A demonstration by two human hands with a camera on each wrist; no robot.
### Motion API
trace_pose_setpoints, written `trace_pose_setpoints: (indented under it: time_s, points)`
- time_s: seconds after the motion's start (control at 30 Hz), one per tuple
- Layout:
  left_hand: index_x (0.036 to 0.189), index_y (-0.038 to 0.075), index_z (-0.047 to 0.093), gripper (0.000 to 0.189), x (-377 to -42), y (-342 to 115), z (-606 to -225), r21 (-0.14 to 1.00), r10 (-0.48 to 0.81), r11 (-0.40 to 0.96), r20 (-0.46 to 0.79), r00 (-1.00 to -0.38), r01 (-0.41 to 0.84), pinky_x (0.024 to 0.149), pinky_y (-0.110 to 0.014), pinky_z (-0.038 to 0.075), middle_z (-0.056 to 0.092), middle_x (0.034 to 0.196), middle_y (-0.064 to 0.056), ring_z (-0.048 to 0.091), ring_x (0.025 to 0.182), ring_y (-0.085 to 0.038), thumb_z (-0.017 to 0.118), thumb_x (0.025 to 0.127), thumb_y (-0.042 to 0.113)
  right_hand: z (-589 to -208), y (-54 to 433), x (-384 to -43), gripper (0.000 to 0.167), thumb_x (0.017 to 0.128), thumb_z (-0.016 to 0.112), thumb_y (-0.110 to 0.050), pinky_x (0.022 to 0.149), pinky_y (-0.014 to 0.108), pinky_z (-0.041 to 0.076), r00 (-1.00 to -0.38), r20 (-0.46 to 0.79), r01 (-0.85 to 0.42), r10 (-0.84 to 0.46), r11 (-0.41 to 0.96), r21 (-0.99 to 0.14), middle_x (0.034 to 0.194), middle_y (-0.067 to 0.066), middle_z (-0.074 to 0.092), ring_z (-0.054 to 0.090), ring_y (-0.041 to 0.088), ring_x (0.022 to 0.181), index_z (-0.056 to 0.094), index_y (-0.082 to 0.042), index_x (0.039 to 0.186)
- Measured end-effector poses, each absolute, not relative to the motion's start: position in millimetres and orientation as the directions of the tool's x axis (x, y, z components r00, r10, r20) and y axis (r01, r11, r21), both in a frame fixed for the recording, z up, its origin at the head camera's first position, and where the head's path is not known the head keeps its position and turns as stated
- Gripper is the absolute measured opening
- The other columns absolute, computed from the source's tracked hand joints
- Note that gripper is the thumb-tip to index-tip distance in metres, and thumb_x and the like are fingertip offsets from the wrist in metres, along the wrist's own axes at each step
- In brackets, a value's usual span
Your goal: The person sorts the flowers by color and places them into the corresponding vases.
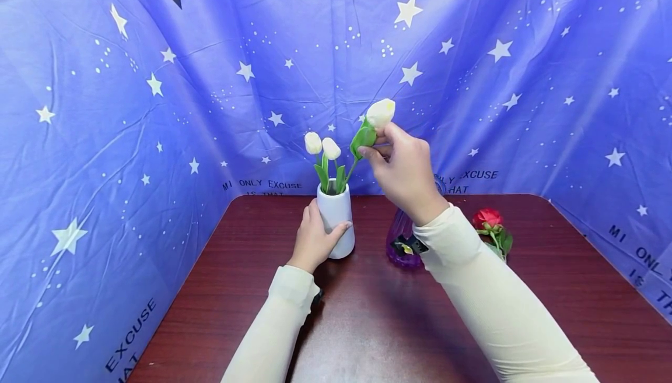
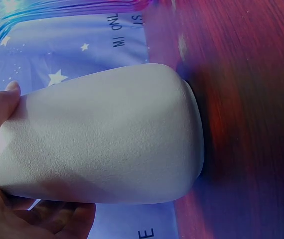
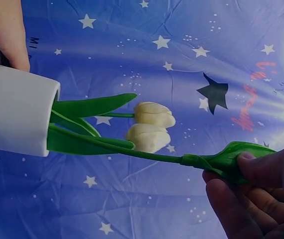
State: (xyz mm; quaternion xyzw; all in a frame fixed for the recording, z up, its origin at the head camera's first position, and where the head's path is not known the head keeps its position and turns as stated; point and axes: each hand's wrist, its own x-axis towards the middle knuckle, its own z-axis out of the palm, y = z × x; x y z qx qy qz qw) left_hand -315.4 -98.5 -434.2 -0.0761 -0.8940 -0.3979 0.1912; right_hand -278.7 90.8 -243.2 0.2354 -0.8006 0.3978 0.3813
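Head cam: your L hand [image 1: 316,236] is gripping the white vase [image 1: 335,213], which is standing on the table [image 1: 367,324]; your R hand [image 1: 405,167] is pinching a white tulip [image 1: 362,140] below its bloom. Two other tulips [image 1: 331,148] are standing in the vase; a purple vase [image 1: 397,227] & red rose [image 1: 487,218] are sitting to the R. L wrist cam: your L hand's curling round the white vase. R wrist cam: the pinched tulip's stem is running into the vase mouth.

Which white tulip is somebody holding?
The highest white tulip, its green leaf pinched by the right hand; no hand touches the two lower white tulips.
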Motion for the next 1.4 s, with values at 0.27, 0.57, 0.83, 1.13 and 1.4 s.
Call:
trace_pose_setpoints:
  time_s: [0.27, 0.57, 0.83, 1.13, 1.4]
  points:
    - [0.155, 0.008, 0.032, 0.097, -315.8, -98.8, -434.4, 0.686, -0.017, 0.668, 0.400, -0.916, 0.287, 0.098, -0.052, 0.053, 0.052, 0.136, -0.014, 0.063, 0.116, -0.035, 0.077, 0.087, 0.059, -251.5, 86.1, -286.6, 0.019, 0.089, 0.081, -0.011, 0.075, 0.040, 0.063, -0.627, 0.773, -0.668, -0.098, 0.578, -0.469, 0.097, 0.012, 0.080, 0.079, 0.024, 0.084, 0.072, -0.005, 0.105]
    - [0.156, 0.008, 0.032, 0.097, -316.1, -99.5, -435.5, 0.686, -0.016, 0.667, 0.405, -0.914, 0.292, 0.098, -0.052, 0.053, 0.052, 0.136, -0.014, 0.063, 0.115, -0.035, 0.078, 0.086, 0.058, -261.8, 81.7, -294.6, 0.019, 0.090, 0.080, -0.013, 0.077, 0.040, 0.062, -0.665, 0.738, -0.645, -0.119, 0.589, -0.487, 0.096, 0.008, 0.080, 0.079, 0.021, 0.085, 0.072, -0.008, 0.106]
    - [0.155, 0.007, 0.033, 0.096, -316.7, -99.4, -436.2, 0.681, -0.018, 0.669, 0.413, -0.910, 0.296, 0.098, -0.052, 0.053, 0.053, 0.135, -0.014, 0.063, 0.115, -0.035, 0.078, 0.086, 0.058, -271.6, 79.0, -296.9, 0.018, 0.090, 0.081, -0.012, 0.078, 0.041, 0.062, -0.685, 0.718, -0.632, -0.126, 0.594, -0.498, 0.095, 0.008, 0.079, 0.079, 0.021, 0.085, 0.071, -0.009, 0.105]
    - [0.155, 0.008, 0.033, 0.096, -315.2, -99.3, -434.1, 0.685, -0.016, 0.664, 0.414, -0.910, 0.300, 0.097, -0.052, 0.053, 0.053, 0.134, -0.014, 0.063, 0.114, -0.034, 0.077, 0.086, 0.058, -284.9, 73.6, -302.0, 0.016, 0.090, 0.081, -0.010, 0.077, 0.040, 0.062, -0.689, 0.707, -0.643, -0.159, 0.585, -0.495, 0.093, 0.007, 0.079, 0.079, 0.020, 0.084, 0.070, -0.009, 0.102]
    - [0.156, 0.011, 0.032, 0.095, -316.2, -99.1, -434.5, 0.691, -0.016, 0.662, 0.402, -0.916, 0.291, 0.096, -0.050, 0.053, 0.053, 0.134, -0.012, 0.063, 0.113, -0.033, 0.078, 0.086, 0.057, -294.8, 69.4, -306.2, 0.018, 0.090, 0.081, -0.010, 0.076, 0.040, 0.061, -0.693, 0.697, -0.646, -0.184, 0.588, -0.487, 0.092, 0.007, 0.078, 0.078, 0.019, 0.084, 0.071, -0.008, 0.104]
